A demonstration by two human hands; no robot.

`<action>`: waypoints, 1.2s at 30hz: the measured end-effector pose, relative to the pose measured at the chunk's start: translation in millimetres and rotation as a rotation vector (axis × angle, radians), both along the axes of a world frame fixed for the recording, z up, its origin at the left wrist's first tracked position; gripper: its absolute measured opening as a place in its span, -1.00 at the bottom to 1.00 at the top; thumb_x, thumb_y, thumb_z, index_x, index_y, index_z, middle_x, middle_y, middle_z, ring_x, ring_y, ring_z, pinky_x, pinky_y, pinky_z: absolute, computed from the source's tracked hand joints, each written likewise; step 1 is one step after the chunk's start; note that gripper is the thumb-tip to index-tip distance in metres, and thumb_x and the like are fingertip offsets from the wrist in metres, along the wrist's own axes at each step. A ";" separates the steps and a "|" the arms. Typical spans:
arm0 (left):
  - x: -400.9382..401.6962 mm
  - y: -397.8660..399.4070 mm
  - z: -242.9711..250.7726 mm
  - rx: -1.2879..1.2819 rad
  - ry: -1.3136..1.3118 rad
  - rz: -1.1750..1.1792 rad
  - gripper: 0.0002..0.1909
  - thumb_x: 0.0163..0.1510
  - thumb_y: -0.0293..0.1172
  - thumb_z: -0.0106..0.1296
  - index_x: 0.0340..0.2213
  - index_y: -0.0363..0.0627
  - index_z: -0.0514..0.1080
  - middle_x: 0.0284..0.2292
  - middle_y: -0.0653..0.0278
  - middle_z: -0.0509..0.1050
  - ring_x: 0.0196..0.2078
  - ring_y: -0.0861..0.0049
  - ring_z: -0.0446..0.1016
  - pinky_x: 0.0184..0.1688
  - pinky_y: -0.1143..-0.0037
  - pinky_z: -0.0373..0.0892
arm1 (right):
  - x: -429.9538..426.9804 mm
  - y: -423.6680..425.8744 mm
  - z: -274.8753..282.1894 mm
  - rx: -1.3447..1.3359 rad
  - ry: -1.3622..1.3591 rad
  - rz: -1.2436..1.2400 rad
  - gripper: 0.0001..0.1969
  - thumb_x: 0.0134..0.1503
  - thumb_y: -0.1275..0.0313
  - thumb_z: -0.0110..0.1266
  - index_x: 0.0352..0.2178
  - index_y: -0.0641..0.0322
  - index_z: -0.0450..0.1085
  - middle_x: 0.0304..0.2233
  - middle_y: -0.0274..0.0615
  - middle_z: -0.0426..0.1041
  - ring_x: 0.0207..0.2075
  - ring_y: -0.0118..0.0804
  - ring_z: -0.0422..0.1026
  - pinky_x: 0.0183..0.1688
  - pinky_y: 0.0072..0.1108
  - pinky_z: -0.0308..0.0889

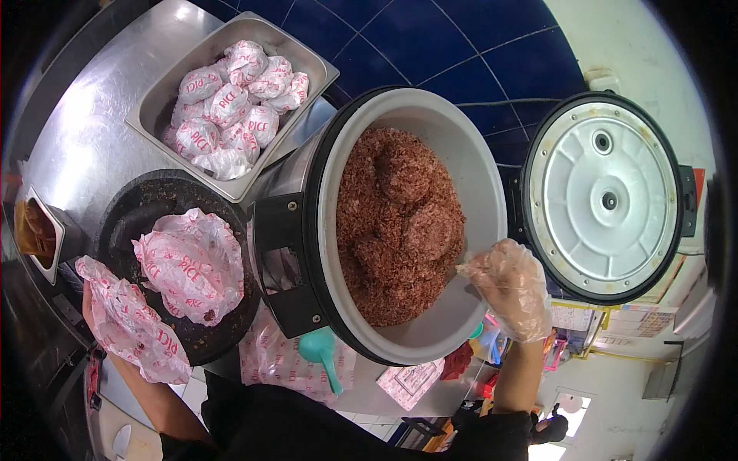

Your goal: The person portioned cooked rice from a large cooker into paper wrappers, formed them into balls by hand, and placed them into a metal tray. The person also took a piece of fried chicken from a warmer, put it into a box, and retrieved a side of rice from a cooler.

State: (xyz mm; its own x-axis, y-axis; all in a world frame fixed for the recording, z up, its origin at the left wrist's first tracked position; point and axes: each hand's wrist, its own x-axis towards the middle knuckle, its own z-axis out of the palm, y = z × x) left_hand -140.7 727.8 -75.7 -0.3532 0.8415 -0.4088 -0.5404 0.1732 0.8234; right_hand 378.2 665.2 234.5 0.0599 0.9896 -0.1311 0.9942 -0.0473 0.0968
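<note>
A sheet of printed wrapping paper (135, 328) lies over my left hand (88, 308), which supports it from below and is mostly covered. Beside it, a crumpled printed paper wrapper (193, 265) rests in a dark stone mortar (230, 340). My right hand (513, 291), in a clear plastic glove, is at the near right rim of a large rice cooker (490, 167). Its fingers are bunched and point inward; whether they pinch anything is unclear. Reddish-brown cooked rice (398, 242) fills the cooker's bottom, with several rounded mounds on top.
Several paper-wrapped rice portions (228, 106) fill a steel pan (144, 109). The cooker's hinged lid (605, 230) stands raised. A turquoise scoop (317, 348) lies on printed paper (268, 363). At far left is a small metal container (52, 248). Another person (550, 429) appears in the background.
</note>
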 end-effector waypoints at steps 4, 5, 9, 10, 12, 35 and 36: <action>10.0 1.0 9.2 -0.002 0.050 -0.023 -0.67 0.33 -0.26 -0.19 -0.02 -0.21 0.35 -0.35 0.17 0.50 -0.45 0.34 0.56 -0.41 0.38 0.55 | 7.8 -15.2 2.5 0.076 0.035 -0.108 -0.87 -0.02 0.49 0.31 -0.45 0.25 0.48 -0.46 -0.11 0.47 -0.41 -0.11 0.49 -0.33 -0.38 0.36; 11.5 1.3 10.8 -0.016 0.027 -0.014 -0.67 0.33 -0.26 -0.19 -0.03 -0.21 0.36 -0.36 0.18 0.50 -0.45 0.34 0.56 -0.41 0.38 0.54 | 10.2 -19.3 2.7 0.075 0.035 -0.108 -0.87 -0.02 0.49 0.31 -0.45 0.25 0.48 -0.46 -0.11 0.47 -0.41 -0.11 0.49 -0.33 -0.38 0.36; 2.7 1.8 3.6 -0.005 -0.051 -0.074 -0.68 0.32 -0.25 -0.17 -0.05 -0.20 0.36 -0.37 0.19 0.50 -0.46 0.35 0.56 -0.43 0.38 0.54 | 9.1 -26.3 6.5 0.143 0.113 -0.297 -0.90 -0.02 0.46 0.25 -0.44 0.20 0.49 -0.39 -0.10 0.51 -0.33 -0.02 0.47 -0.27 -0.26 0.33; 6.2 2.1 8.2 -0.047 -0.081 -0.042 -0.69 0.32 -0.25 -0.17 -0.06 -0.20 0.37 -0.38 0.20 0.49 -0.46 0.36 0.55 -0.43 0.39 0.53 | 7.6 -26.2 7.6 0.175 0.094 -0.304 -0.89 -0.03 0.48 0.25 -0.44 0.21 0.48 -0.38 -0.10 0.52 -0.31 -0.02 0.48 -0.24 -0.26 0.33; 8.6 2.0 10.3 -0.088 -0.110 -0.010 -0.70 0.32 -0.25 -0.17 -0.08 -0.20 0.37 -0.39 0.21 0.49 -0.46 0.38 0.55 -0.44 0.40 0.53 | 9.8 -25.9 7.3 0.162 0.088 -0.264 -0.87 -0.03 0.47 0.27 -0.41 0.20 0.48 -0.38 -0.11 0.53 -0.29 -0.02 0.48 -0.21 -0.26 0.33; 10.7 -1.3 25.2 -0.032 -0.245 -0.083 -0.68 0.32 -0.14 -0.20 -0.18 -0.09 0.42 -0.39 0.25 0.51 -0.49 0.31 0.55 -0.44 0.27 0.53 | -4.6 64.6 -47.3 -0.394 -0.143 0.175 -0.43 -0.11 0.34 0.30 0.01 0.09 0.39 -0.10 0.06 0.39 -0.02 0.10 0.43 0.05 -0.22 0.36; 6.8 -1.8 20.8 0.003 -0.257 -0.119 -0.70 0.32 -0.18 -0.18 -0.13 -0.12 0.39 -0.37 0.23 0.51 -0.47 0.31 0.55 -0.42 0.31 0.54 | 0.1 63.9 -46.0 -0.352 -0.062 0.189 -0.44 -0.11 0.33 0.30 -0.01 0.09 0.39 -0.09 0.07 0.39 -0.02 0.13 0.42 0.05 -0.22 0.36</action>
